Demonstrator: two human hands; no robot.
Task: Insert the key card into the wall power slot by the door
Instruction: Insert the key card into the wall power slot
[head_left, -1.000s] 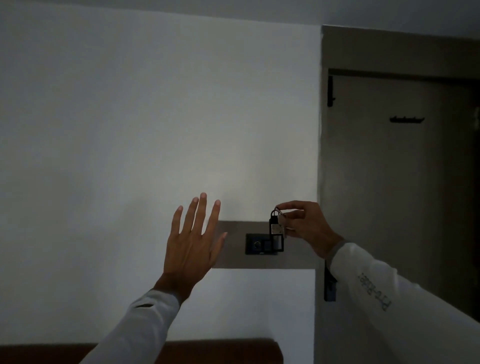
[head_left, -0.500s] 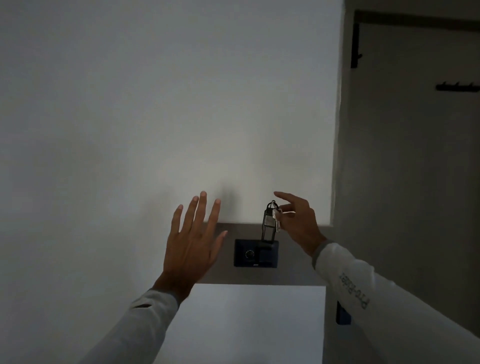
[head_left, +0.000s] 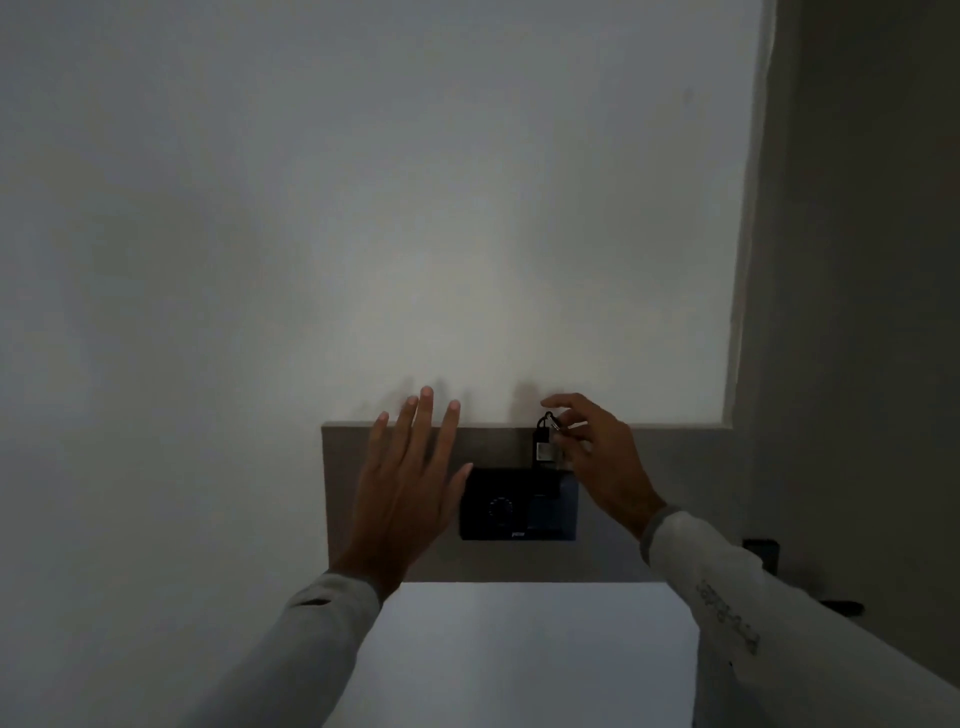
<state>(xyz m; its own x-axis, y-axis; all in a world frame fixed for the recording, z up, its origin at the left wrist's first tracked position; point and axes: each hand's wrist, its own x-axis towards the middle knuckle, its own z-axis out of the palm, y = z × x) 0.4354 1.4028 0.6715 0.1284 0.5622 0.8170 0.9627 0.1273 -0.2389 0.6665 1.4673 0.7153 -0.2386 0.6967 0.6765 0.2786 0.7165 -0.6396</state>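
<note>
Since half a second ago, the right hand (head_left: 602, 462) has eased its fingers apart beside the key card (head_left: 544, 452), which now stands upright in the top of the dark wall power slot (head_left: 519, 504); whether they touch it I cannot tell. Left hand (head_left: 402, 488) stays spread, holding nothing. Dim white wall (head_left: 363, 208), grey panel (head_left: 649, 467), door frame (head_left: 748, 260) at right.
</note>
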